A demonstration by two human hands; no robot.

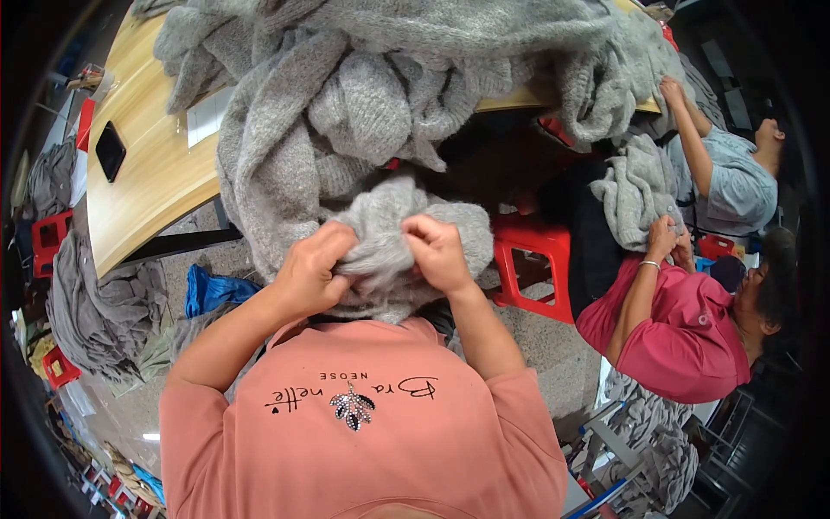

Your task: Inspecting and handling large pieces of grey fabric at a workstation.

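Note:
A fuzzy grey knitted garment lies bunched in my lap, blurred where it stretches between my hands. My left hand is closed round its left side, thumb and fingers gripping the knit. On the other side, my right hand is closed in a pinch at the garment's edge; whether its fingertips hold anything besides the knit is too small to tell. More grey knitwear hangs off the table edge just beyond my hands, in thick folds.
A wooden table carries a black phone and a heap of knitwear. Red stools stand nearby. At right, a person in a red top handles grey knitwear; another in pale blue sits behind. Grey garments and a blue bag lie left.

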